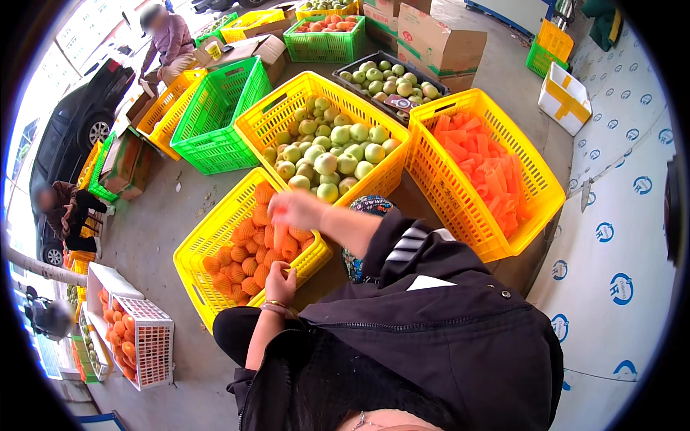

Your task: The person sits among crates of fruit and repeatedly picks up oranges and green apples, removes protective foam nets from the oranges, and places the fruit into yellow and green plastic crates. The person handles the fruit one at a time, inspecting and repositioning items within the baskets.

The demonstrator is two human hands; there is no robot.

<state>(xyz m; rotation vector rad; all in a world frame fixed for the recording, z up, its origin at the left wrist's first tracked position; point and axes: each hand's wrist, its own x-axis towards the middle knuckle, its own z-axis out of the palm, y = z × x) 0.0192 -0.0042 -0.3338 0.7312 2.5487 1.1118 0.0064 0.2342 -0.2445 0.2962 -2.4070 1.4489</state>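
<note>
My right hand is over the yellow plastic crate of fruits in orange foam nets. It is blurred, with an orange foam net sleeve hanging from its fingers. At that crate's near rim is my left hand, fingers bent; whether it holds anything is unclear. Beyond my right hand, a second yellow crate holds bare green apples. On the right, a third yellow crate holds a heap of loose orange foam net sleeves.
A black crate of green apples, an empty green crate and cardboard boxes stand behind. A white crate of orange-netted fruit is at lower left. Several people sit or stand at the left. A patterned panel wall runs along the right.
</note>
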